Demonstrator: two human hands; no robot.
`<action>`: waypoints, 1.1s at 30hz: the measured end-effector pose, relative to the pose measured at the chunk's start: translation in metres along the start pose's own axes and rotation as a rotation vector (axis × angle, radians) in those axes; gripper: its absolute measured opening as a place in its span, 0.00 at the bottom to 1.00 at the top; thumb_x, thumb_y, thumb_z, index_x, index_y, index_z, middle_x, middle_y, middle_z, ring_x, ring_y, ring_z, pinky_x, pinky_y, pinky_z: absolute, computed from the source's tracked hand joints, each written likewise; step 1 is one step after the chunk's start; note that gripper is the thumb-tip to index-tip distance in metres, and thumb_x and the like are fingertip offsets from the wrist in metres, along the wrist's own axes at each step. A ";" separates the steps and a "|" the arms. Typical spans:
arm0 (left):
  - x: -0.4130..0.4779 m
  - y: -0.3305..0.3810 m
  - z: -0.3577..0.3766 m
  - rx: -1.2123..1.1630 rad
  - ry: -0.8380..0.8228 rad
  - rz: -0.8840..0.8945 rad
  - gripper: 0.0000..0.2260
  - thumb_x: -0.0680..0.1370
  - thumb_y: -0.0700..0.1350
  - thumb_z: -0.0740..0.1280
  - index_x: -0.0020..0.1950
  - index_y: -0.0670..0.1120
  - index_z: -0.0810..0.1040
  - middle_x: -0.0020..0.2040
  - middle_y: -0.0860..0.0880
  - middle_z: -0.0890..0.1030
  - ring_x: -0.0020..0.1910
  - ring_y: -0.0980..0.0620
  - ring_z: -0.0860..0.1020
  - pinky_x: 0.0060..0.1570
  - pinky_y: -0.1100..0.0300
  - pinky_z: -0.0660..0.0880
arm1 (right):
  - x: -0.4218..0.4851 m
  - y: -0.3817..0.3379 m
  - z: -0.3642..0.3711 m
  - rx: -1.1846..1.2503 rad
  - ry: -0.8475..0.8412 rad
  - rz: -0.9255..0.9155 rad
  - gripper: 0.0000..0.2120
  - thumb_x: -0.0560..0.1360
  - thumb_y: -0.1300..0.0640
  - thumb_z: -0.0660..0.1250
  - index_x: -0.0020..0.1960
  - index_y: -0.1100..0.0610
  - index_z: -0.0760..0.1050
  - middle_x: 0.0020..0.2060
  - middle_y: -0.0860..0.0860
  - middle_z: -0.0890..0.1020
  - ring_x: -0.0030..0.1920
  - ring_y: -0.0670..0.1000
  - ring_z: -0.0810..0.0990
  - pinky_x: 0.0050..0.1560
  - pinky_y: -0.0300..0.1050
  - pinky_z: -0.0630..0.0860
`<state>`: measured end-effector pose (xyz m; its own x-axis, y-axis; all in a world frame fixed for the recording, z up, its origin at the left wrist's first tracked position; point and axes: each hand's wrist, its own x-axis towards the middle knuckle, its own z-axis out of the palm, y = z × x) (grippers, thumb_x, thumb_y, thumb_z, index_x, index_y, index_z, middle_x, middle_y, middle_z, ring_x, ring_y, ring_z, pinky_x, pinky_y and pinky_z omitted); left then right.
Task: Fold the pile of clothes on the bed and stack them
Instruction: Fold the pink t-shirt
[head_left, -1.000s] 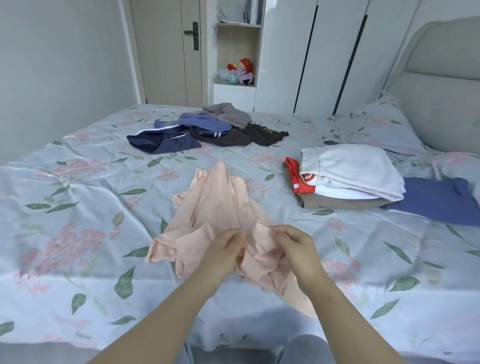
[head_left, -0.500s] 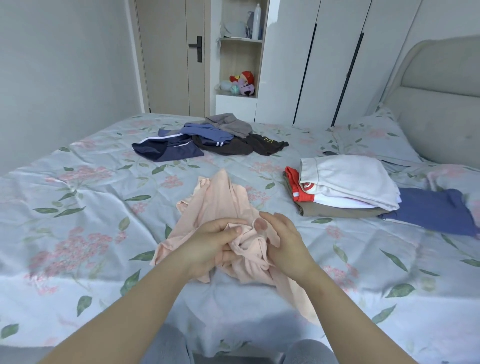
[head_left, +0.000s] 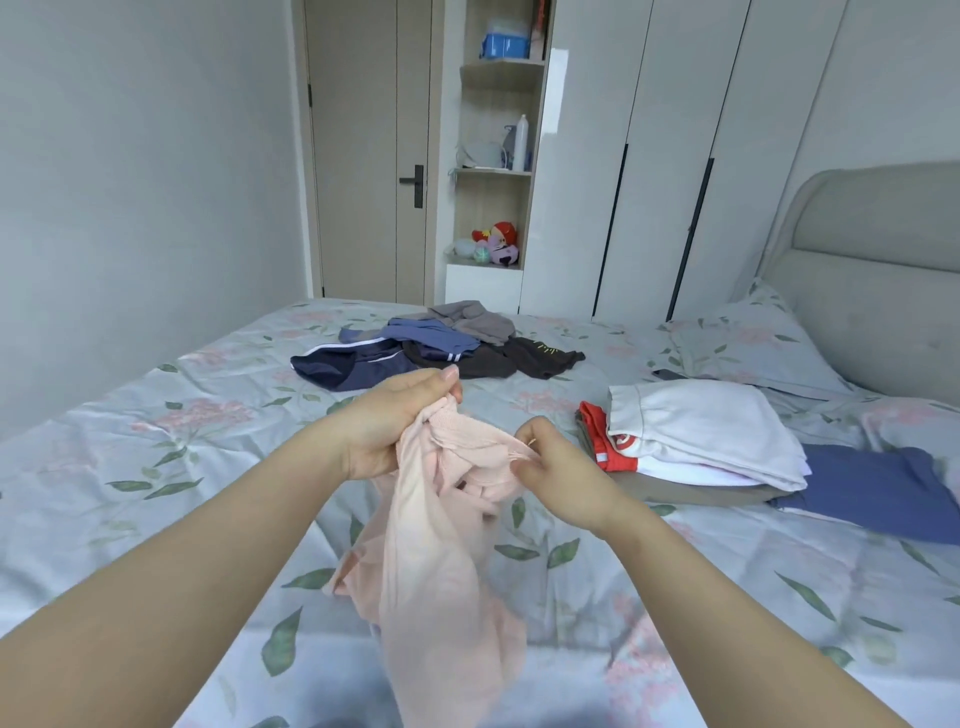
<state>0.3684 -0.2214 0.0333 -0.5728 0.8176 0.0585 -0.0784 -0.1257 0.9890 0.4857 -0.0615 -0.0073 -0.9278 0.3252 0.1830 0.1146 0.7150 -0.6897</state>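
The garment (head_left: 441, 571) hung between the left hand (head_left: 395, 426) and the right hand (head_left: 556, 462). Both gripped its top edge, and its lower part dropped below them over the near edge of the bed (head_left: 156, 467). Beyond the left hand, well apart from it, the unfolded pile (head_left: 441, 348) lay on the bed. Near the right hand, on its right, sat the folded stack (head_left: 696, 441), several pieces one on another. A flat garment (head_left: 878, 493) lay further right, touching the stack. Past the stack, a pillow (head_left: 748, 338) lay in front of the headboard (head_left: 883, 270). Far beyond both hands stood a door (head_left: 363, 156), a shelf unit (head_left: 493, 156) to its right, and a wardrobe (head_left: 649, 156) right of that.
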 end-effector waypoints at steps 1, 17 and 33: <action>-0.001 0.005 -0.003 0.067 0.006 0.008 0.12 0.68 0.53 0.66 0.37 0.45 0.73 0.28 0.51 0.71 0.25 0.57 0.70 0.27 0.67 0.69 | 0.001 -0.003 -0.002 -0.014 0.030 0.007 0.03 0.78 0.60 0.59 0.49 0.54 0.64 0.35 0.48 0.72 0.33 0.45 0.69 0.30 0.36 0.63; -0.018 0.080 -0.059 0.646 0.161 0.104 0.05 0.75 0.36 0.69 0.43 0.45 0.79 0.40 0.49 0.81 0.39 0.53 0.80 0.39 0.61 0.76 | -0.015 -0.043 -0.079 0.079 0.139 -0.131 0.08 0.65 0.61 0.77 0.41 0.56 0.79 0.31 0.45 0.79 0.31 0.42 0.74 0.31 0.32 0.69; -0.063 0.174 -0.052 0.590 0.011 0.268 0.20 0.63 0.33 0.77 0.52 0.45 0.80 0.45 0.49 0.85 0.44 0.54 0.83 0.39 0.64 0.78 | -0.029 -0.114 -0.151 0.549 0.858 -0.220 0.08 0.77 0.59 0.63 0.40 0.51 0.70 0.37 0.47 0.73 0.35 0.45 0.70 0.34 0.36 0.66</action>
<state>0.3491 -0.3241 0.1947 -0.5188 0.7946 0.3154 0.5279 0.0076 0.8492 0.5536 -0.0589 0.1715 -0.3199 0.7063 0.6315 -0.4030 0.5017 -0.7654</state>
